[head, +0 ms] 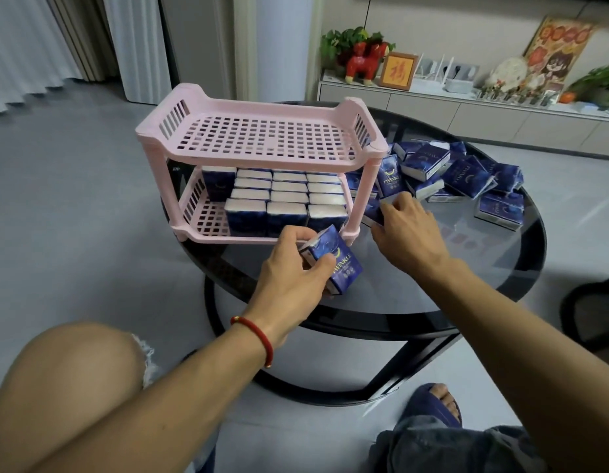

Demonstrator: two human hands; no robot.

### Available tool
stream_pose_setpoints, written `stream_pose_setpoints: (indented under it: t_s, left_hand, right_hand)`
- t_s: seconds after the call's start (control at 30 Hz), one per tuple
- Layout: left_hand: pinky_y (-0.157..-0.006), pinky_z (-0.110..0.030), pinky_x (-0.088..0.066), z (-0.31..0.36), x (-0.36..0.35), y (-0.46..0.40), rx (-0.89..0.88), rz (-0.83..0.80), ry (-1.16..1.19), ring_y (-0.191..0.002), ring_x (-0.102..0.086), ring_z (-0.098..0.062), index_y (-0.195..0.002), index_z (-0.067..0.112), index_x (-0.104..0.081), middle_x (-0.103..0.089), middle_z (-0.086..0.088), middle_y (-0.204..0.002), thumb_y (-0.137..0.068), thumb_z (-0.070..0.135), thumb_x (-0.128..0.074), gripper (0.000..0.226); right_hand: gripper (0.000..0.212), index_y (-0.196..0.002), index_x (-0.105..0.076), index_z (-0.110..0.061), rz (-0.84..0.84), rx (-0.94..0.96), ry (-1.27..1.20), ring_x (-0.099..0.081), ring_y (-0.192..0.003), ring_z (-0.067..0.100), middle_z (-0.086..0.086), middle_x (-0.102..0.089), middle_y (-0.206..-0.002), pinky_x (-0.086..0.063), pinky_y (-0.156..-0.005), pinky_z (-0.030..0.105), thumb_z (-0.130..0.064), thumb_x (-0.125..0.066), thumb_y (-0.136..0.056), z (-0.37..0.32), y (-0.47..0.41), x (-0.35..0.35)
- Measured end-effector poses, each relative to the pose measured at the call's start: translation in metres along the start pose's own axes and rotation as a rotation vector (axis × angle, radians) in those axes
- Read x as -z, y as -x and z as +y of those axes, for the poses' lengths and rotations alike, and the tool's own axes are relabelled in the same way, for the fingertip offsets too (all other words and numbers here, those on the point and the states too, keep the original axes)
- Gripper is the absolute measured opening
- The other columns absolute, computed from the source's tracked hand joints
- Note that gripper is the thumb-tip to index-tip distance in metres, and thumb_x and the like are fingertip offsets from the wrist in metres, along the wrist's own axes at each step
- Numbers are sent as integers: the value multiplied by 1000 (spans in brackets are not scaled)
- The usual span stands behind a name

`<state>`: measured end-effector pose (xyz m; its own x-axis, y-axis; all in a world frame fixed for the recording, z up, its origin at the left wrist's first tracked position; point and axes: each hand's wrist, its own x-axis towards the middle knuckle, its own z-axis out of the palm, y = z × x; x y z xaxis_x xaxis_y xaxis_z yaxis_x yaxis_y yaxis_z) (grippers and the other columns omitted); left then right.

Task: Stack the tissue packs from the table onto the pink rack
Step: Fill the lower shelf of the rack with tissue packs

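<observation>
A pink two-tier rack [262, 158] stands on the left part of a round dark glass table [483, 268]. Its lower shelf holds several dark blue tissue packs [289, 199] standing in rows; the top shelf is bare. My left hand [292, 268] grips one blue tissue pack [340, 257] just in front of the rack's lower shelf. Beside the rack's right front leg, my right hand [408, 227] closes its fingers on another pack [373, 211] lying on the table. A loose pile of blue packs [460, 175] lies right of the rack.
A white low cabinet [466, 107] with a red toy horse, a framed picture, plants and ornaments runs along the back wall. Curtains hang at the far left. My bare knee and a slippered foot are below the table edge. A dark chair edge shows at the right.
</observation>
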<state>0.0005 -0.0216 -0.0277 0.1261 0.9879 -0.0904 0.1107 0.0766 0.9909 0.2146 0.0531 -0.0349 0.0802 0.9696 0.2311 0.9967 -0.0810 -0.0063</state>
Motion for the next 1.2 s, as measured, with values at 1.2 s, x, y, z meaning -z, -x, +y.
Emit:
stream_pose_setpoints:
  t_s: [1.2]
  left_hand:
    - [-99,-40,-57,19,104,16,-190,-184,-204,-110,-71,-10,-122,23,-62,-74,3,-116,-82,6,-83,48]
  right_hand:
    - [43,-126,-59,-26,-233,350,-972,-68,-98,11,-12,-67,-106,-61,-83,38,-37,-78,-88,-91,80,62]
